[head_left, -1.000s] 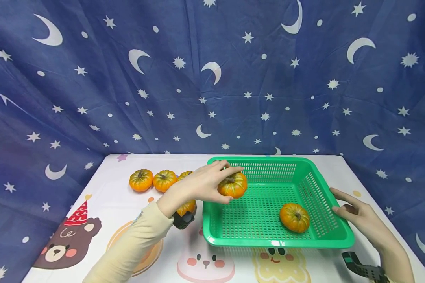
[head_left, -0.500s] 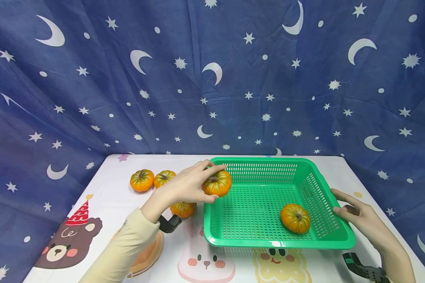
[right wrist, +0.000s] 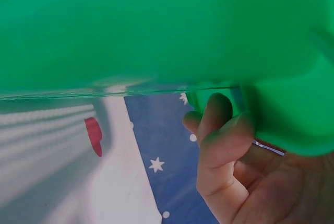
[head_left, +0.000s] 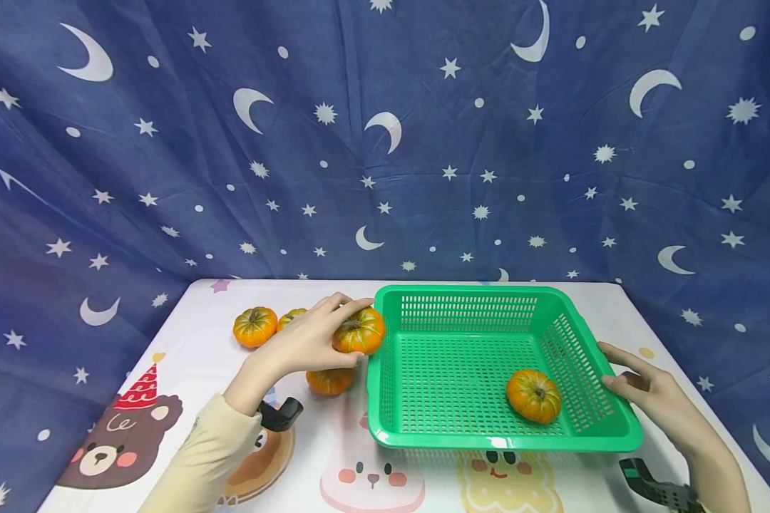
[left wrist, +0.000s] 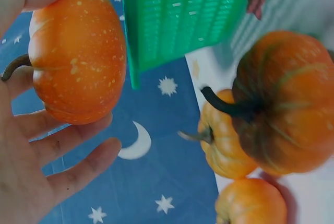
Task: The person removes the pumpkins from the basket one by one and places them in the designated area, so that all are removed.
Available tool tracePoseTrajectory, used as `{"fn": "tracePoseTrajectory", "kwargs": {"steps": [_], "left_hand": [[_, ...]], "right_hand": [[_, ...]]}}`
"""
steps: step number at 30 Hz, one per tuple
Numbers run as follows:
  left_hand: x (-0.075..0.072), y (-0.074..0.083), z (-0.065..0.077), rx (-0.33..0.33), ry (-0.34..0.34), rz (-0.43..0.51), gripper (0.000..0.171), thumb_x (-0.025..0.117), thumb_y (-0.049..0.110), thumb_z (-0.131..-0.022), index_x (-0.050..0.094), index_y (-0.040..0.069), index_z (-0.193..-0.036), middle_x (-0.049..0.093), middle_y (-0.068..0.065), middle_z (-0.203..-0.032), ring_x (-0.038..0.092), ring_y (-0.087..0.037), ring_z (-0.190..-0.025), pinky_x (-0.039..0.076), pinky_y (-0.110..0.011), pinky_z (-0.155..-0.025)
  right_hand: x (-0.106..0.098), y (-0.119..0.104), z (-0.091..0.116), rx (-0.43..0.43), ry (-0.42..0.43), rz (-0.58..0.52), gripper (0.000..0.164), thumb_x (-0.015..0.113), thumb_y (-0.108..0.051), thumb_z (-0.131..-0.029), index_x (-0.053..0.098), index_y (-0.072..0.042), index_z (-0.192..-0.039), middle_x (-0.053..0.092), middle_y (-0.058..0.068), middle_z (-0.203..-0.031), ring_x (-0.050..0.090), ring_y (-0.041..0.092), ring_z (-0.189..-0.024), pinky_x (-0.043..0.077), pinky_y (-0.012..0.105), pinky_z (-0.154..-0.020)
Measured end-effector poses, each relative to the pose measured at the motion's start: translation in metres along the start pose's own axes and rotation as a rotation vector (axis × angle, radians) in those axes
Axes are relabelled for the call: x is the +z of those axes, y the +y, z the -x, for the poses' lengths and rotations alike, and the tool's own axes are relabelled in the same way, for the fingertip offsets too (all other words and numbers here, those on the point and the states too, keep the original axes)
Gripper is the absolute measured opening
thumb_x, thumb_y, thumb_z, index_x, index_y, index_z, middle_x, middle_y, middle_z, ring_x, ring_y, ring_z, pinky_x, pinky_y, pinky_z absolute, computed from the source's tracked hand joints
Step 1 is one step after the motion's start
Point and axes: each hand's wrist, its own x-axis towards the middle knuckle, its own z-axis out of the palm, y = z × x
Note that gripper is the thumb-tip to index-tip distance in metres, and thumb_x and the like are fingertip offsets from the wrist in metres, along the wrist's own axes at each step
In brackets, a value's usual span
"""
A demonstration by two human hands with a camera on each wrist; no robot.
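My left hand (head_left: 308,337) holds a small orange pumpkin (head_left: 361,331) between thumb and fingers, just outside the left rim of a green plastic basket (head_left: 500,441). In the left wrist view the held pumpkin (left wrist: 81,59) shows its dark stem towards the palm. The basket is slotted, and one pumpkin (head_left: 534,396) lies inside near its right end. At the right rim my right hand (head_left: 648,388) grips the basket with thumb and fingers; the right wrist view shows its fingers (right wrist: 222,145) curled at the basket's edge.
Left of the basket, more pumpkins sit on the table: one at the far left (head_left: 254,327), another (head_left: 291,318) partly behind my left hand, and one nearer (head_left: 330,382) below it. A blue curtain (head_left: 385,142) with moons and stars stands behind the white printed tablecloth (head_left: 321,463).
My left hand has moved left with the pumpkin, from over the basket's left part to outside its left rim. My right hand and the basket have stayed in place.
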Motion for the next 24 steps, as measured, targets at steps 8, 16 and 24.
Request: {"fn": "tracePoseTrajectory", "kwargs": {"steps": [8,16,24], "left_hand": [[0.003,-0.017,0.015,-0.043,0.043,0.015,0.076,0.072,0.042,-0.074,0.042,0.031,-0.144,0.053,0.002,-0.122,0.054,-0.018,-0.107,0.050,-0.040,-0.084],[0.008,-0.031,0.030,-0.122,0.058,0.064,0.076,0.074,0.041,-0.075,0.042,0.032,-0.144,0.054,0.001,-0.122,0.054,-0.021,-0.111,0.050,-0.046,-0.090],[0.016,-0.045,0.040,-0.170,0.096,0.109,0.077,0.075,0.037,-0.076,0.042,0.026,-0.144,0.052,-0.007,-0.131,0.053,-0.028,-0.118,0.047,-0.054,-0.096]], "right_hand": [[0.000,0.000,0.000,0.011,0.002,0.005,0.062,0.056,-0.024,-0.097,0.031,-0.003,-0.149,0.041,-0.037,-0.110,0.063,-0.001,-0.083,0.048,0.017,-0.068],[0.001,0.001,0.000,0.005,0.003,0.004,0.062,0.057,-0.023,-0.097,0.031,-0.002,-0.149,0.041,-0.036,-0.111,0.063,0.000,-0.081,0.047,0.017,-0.068],[0.001,0.000,-0.001,0.022,-0.001,0.009,0.063,0.057,-0.024,-0.097,0.031,-0.002,-0.149,0.042,-0.035,-0.110,0.063,0.002,-0.081,0.047,0.017,-0.068]]}}
